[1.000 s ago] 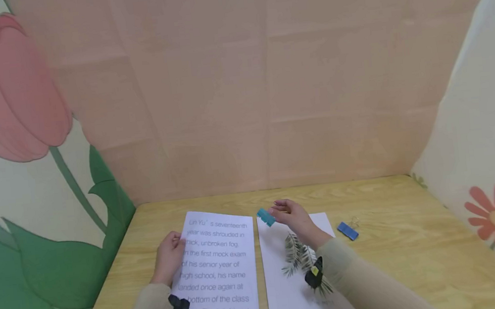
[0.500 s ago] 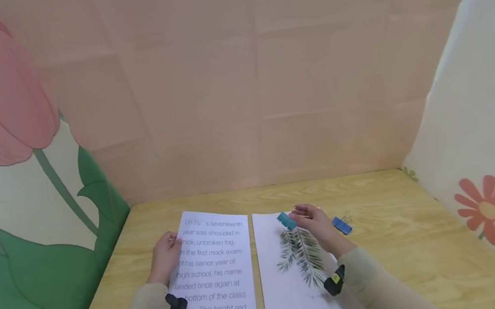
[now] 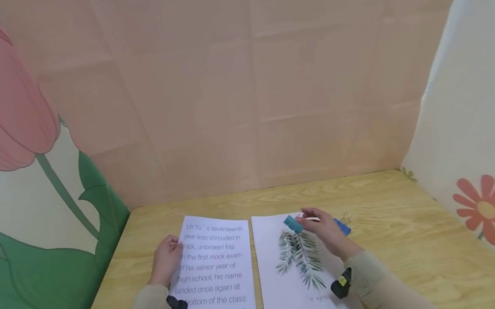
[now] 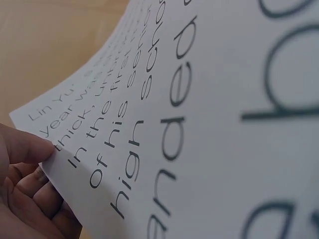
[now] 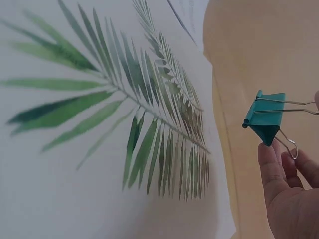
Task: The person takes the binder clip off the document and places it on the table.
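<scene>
My left hand pinches the left edge of a white printed sheet, thumb on top and fingers beneath. In the left wrist view that sheet curves upward, and the thumb of my left hand lies beside its text. My right hand grips a teal binder clip over the upper part of a paper with a green palm-leaf picture. Close up, the clip shows both wire handles, held by the fingers and thumb of my right hand.
A blue binder clip lies just beyond my right hand, partly hidden by it. Both papers lie side by side on the wooden table, with a narrow gap between them. A pinkish cloth backdrop rises behind the table.
My right hand has carried the teal binder clip rightward from near the gap between the papers to above the palm-leaf picture. My left hand keeps its hold on the printed sheet.
</scene>
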Tool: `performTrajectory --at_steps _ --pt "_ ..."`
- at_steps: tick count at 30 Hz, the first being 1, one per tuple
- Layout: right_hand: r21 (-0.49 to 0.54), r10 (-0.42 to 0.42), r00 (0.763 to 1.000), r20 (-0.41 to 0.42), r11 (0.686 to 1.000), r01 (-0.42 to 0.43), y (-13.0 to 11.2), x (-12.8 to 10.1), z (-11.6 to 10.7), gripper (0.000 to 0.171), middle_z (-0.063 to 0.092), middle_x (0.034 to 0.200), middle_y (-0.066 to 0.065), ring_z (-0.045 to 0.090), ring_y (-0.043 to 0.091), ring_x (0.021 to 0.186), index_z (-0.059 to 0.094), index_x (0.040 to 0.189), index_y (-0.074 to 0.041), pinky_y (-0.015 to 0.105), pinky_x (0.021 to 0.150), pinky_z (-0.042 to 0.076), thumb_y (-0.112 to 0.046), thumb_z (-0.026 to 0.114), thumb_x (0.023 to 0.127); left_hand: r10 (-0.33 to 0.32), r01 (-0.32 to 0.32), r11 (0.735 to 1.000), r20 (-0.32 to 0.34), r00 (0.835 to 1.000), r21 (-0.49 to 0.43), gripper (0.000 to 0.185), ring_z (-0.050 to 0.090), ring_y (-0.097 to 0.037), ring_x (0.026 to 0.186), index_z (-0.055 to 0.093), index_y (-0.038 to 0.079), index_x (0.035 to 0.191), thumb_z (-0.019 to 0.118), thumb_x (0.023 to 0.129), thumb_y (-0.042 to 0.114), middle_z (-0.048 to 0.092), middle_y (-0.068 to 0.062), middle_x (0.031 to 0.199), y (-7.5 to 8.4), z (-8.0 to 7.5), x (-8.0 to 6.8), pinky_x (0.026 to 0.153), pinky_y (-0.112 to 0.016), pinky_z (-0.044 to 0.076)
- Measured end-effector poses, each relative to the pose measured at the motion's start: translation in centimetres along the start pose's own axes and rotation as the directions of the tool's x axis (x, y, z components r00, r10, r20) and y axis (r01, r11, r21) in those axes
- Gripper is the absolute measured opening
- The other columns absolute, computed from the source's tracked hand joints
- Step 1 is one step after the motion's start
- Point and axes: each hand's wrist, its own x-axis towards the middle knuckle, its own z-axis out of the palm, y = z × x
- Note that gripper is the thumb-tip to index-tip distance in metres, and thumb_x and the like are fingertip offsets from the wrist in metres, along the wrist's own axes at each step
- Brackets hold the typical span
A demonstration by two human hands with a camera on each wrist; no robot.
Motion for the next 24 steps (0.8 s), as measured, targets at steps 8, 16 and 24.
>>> performTrajectory --at_steps 8,16,24 --pt "-0.036 0.026 0.999 -0.032 0.999 -0.027 0.7 -0.3 -1.1 0.067 0.047 0.145 0.026 0.049 0.040 0.131 0.043 0.151 0.005 0.054 0.110 0.043 -0.028 0.071 0.100 0.010 -0.009 1.000 -0.015 1.000 0.018 0.018 0.063 -0.024 0.083 0.059 0.004 0.116 0.047 0.108 0.014 0.068 -0.015 0.104 -0.2 0.3 0.1 0.070 -0.034 0.048" --pt "-0.037 0.035 0.998 -0.051 0.999 -0.037 1.3 -0.6 -2.1 0.071 0.046 0.141 0.023 0.047 0.037 0.126 0.038 0.153 0.002 0.053 0.110 0.040 -0.030 0.070 0.100 0.007 -0.006 1.000 -0.025 1.000 0.026 0.015 0.062 -0.023 0.080 0.058 0.003 0.114 0.048 0.107 0.013 0.067 -0.014 0.100 -0.4 0.4 0.4 0.068 -0.034 0.047" --pt "-0.099 0.027 0.998 -0.052 0.995 -0.032 2.4 -1.0 -3.7 0.070 0.049 0.137 0.022 0.050 0.035 0.121 0.043 0.148 0.005 0.045 0.101 0.048 -0.036 0.071 0.099 0.008 -0.007 1.000 -0.018 1.000 0.022 0.016 0.061 -0.024 0.082 0.058 0.002 0.112 0.048 0.107 0.013 0.066 -0.015 0.101 -0.5 0.5 0.4 0.070 -0.035 0.047"
